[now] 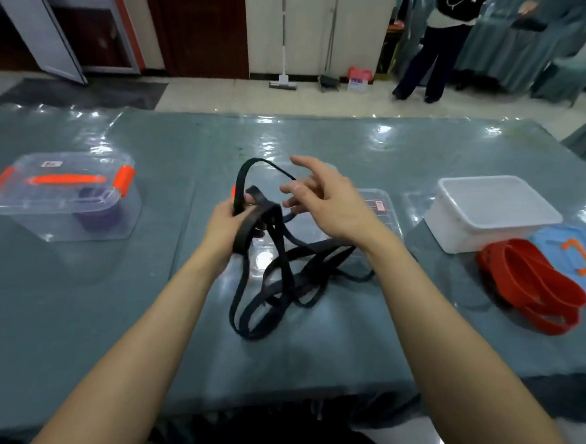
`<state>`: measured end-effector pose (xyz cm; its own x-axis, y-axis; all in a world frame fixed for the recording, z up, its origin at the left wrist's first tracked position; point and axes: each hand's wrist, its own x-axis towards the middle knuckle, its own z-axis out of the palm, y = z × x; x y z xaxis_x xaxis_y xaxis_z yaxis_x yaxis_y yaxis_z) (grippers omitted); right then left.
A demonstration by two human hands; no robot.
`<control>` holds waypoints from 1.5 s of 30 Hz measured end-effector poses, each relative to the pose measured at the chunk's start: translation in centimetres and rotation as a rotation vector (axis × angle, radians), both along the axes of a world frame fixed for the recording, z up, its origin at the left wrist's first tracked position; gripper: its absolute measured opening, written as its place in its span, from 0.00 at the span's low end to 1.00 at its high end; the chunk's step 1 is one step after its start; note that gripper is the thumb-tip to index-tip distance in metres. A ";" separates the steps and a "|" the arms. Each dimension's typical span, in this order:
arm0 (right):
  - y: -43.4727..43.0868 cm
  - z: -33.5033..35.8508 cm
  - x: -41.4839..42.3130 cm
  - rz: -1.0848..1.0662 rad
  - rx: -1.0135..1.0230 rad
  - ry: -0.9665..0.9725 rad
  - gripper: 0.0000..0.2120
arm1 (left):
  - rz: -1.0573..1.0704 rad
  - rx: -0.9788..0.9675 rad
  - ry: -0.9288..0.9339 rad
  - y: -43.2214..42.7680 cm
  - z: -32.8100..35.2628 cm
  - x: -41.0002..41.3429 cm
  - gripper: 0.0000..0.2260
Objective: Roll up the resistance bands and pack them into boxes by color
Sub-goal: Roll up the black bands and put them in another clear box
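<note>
Head view: table (73, 311), cloth-covered; at left a lidded clear box (57, 186) holding a rolled purple band (96, 213), judged done; at right an open white box (491, 213) with red bands (531, 288) loose and unrolled just beside it. At centre, tangled black bands (281, 279) before a third clear box (378, 206). Left hand (228, 224) grips several strands, right hand (324, 196) has fingers loosely spread by a raised loop; black rolling looks barely begun, red untouched.
</note>
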<state>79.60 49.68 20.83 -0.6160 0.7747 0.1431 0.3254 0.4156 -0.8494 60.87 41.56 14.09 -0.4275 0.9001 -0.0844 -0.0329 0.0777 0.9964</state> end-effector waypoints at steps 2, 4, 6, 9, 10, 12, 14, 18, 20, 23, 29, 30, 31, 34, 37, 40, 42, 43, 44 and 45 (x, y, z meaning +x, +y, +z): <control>0.8 -2.7 0.8 -0.071 -0.046 0.023 0.16 | 0.117 -0.014 -0.074 -0.4 -1.1 -2.2 0.03; 1.7 -6.4 1.9 -0.162 -0.021 -0.114 0.13 | 0.236 -0.113 0.000 -1.5 -2.7 -4.7 0.05; 2.3 -10.4 3.4 -0.171 0.052 -0.402 0.19 | 0.257 -0.298 0.176 -3.0 -5.1 -7.2 0.06; 2.0 -16.1 4.9 -0.040 0.024 -0.674 0.32 | 0.056 -0.765 0.527 -6.1 -8.5 -9.2 0.08; 1.8 -17.6 5.2 0.001 0.029 -0.703 0.34 | 0.031 -0.905 0.612 -7.0 -9.1 -9.1 0.09; 1.5 -20.2 5.6 0.046 0.098 -0.737 0.36 | 0.178 -0.971 0.772 -8.2 -10.1 -8.3 0.13; 1.6 -22.1 5.8 0.058 0.196 -0.757 0.37 | 0.416 -0.702 0.972 -8.7 -10.7 -6.4 0.19; 3.7 -23.2 5.4 0.095 0.351 -0.803 0.40 | -0.174 -0.474 1.108 -7.8 -12.3 -1.4 0.49; 4.9 -23.2 4.9 0.126 0.376 -0.844 0.44 | -0.455 -0.710 1.108 -7.3 -13.9 0.0 0.72; 6.2 -23.6 4.6 0.197 0.319 -0.959 0.52 | -0.542 -0.899 1.176 -8.1 -16.7 0.3 0.81; 7.6 -24.0 4.4 0.206 0.290 -1.065 0.59 | -0.357 -0.700 1.312 -11.3 -18.5 0.6 0.18; 7.6 -23.9 4.3 0.166 0.300 -1.056 0.54 | -0.293 -0.659 1.297 -11.6 -18.4 0.7 0.12; 7.5 -23.7 4.3 0.140 0.319 -1.060 0.46 | -0.216 -0.626 1.279 -11.7 -18.3 0.7 0.09; 7.0 -23.1 4.6 0.155 0.367 -1.073 0.20 | 0.075 -0.538 1.111 -11.1 -17.2 -0.2 0.08; 6.4 -22.1 5.2 0.159 0.385 -1.052 0.10 | 0.310 -0.408 0.818 -9.8 -15.4 -1.8 0.14; 5.5 -22.2 6.0 0.194 0.434 -1.093 0.11 | 0.464 -0.285 0.675 -8.7 -13.9 -2.5 0.17; 4.8 -22.6 6.6 0.183 0.503 -1.083 0.13 | 0.477 -0.260 0.680 -8.1 -13.3 -2.3 0.12; 4.6 -22.8 6.7 0.167 0.555 -1.070 0.13 | 0.456 -0.265 0.707 -7.9 -13.2 -2.0 0.09; 4.5 -22.9 6.6 0.152 0.599 -1.055 0.14 | 0.428 -0.277 0.733 -7.9 -13.2 -1.8 0.08; 4.5 -22.9 6.4 0.138 0.618 -1.042 0.19 | 0.398 -0.287 0.750 -8.0 -13.4 -1.7 0.06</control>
<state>85.95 54.14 -2.04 -0.7276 0.6701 -0.1468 0.6542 0.7422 0.1452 59.22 33.56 0.67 -0.7367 0.6609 0.1434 0.5415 0.4494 0.7105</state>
